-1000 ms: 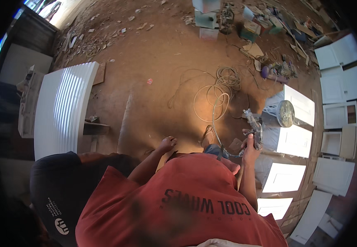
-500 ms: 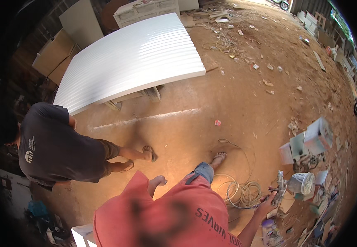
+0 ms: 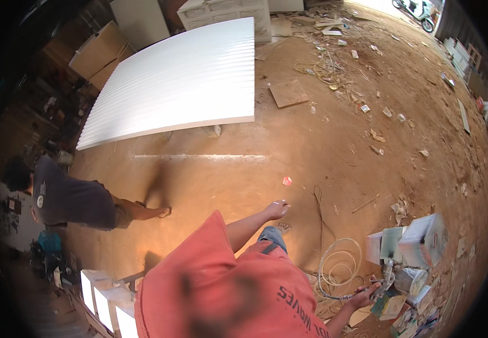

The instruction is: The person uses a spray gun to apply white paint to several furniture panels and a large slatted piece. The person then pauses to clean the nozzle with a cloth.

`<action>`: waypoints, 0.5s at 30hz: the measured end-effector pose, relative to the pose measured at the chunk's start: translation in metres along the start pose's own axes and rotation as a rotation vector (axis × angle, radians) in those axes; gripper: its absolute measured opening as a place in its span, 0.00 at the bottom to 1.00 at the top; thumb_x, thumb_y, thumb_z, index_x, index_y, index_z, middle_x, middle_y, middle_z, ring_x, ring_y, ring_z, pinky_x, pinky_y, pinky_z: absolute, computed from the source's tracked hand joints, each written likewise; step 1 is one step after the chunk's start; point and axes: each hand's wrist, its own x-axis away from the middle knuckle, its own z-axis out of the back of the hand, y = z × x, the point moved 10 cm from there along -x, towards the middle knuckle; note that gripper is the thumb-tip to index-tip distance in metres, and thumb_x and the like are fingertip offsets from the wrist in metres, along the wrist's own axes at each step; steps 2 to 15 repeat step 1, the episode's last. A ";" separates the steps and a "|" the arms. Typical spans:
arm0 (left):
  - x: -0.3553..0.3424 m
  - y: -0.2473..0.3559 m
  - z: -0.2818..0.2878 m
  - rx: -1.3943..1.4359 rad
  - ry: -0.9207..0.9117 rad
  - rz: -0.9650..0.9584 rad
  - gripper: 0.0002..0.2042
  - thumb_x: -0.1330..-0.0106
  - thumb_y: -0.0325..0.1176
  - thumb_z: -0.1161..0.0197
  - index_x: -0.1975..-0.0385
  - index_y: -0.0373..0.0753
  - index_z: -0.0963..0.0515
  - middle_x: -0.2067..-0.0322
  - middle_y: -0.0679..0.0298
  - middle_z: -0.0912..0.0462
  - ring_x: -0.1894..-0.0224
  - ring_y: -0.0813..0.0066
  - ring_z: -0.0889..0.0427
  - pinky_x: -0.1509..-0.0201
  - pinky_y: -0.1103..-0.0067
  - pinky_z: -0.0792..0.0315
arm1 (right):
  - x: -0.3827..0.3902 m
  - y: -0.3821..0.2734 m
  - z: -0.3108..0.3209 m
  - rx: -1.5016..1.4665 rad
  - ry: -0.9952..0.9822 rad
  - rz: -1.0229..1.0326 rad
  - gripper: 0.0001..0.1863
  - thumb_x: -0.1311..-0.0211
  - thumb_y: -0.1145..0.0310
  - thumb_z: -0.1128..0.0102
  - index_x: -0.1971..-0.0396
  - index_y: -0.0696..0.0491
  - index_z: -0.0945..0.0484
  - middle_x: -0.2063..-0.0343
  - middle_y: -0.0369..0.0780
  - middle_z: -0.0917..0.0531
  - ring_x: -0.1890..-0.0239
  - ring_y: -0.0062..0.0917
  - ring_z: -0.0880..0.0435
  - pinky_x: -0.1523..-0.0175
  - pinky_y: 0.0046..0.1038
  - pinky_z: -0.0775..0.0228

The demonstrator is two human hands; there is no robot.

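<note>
My right hand (image 3: 366, 295), at the lower right, is wrapped round a metal spray gun (image 3: 388, 274). A pale cup (image 3: 410, 280) sits at the gun's front, and a hose (image 3: 334, 296) runs from its handle. In front of my body my left hand (image 3: 278, 209) is held out over the floor with its fingers curled in. Whether anything lies inside those fingers is hidden. A large white ribbed panel (image 3: 182, 79) rests on low supports (image 3: 212, 131) farther ahead, apart from both hands.
Another person (image 3: 72, 194) in a dark shirt walks at the left. Loose hose coils (image 3: 339, 265) lie by my feet. Boxy containers (image 3: 422, 239) stand at the right. White-faced pieces (image 3: 102, 301) are at the lower left. A brown board (image 3: 289, 93) and scattered scraps lie on the dirt floor.
My left hand has come into view, reaching forward. The spray gun has moved down in the picture, still in my right hand. The other person has moved farther left and away.
</note>
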 end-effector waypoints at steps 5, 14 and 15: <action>0.005 0.001 0.006 0.005 0.044 0.025 0.24 0.29 0.49 0.47 0.50 0.34 0.20 0.50 0.42 0.18 0.44 0.48 0.20 0.40 0.62 0.27 | -0.024 0.015 0.014 0.024 -0.015 -0.002 0.20 0.26 0.51 0.44 0.54 0.54 0.25 0.59 0.39 0.14 0.86 0.13 0.32 0.87 0.16 0.48; 0.005 0.001 0.006 0.005 0.044 0.025 0.24 0.29 0.49 0.47 0.50 0.34 0.20 0.50 0.42 0.18 0.44 0.48 0.20 0.40 0.62 0.27 | -0.024 0.015 0.014 0.024 -0.015 -0.002 0.20 0.26 0.51 0.44 0.54 0.54 0.25 0.59 0.39 0.14 0.86 0.13 0.32 0.87 0.16 0.48; 0.005 0.001 0.006 0.005 0.044 0.025 0.24 0.29 0.49 0.47 0.50 0.34 0.20 0.50 0.42 0.18 0.44 0.48 0.20 0.40 0.62 0.27 | -0.024 0.015 0.014 0.024 -0.015 -0.002 0.20 0.26 0.51 0.44 0.54 0.54 0.25 0.59 0.39 0.14 0.86 0.13 0.32 0.87 0.16 0.48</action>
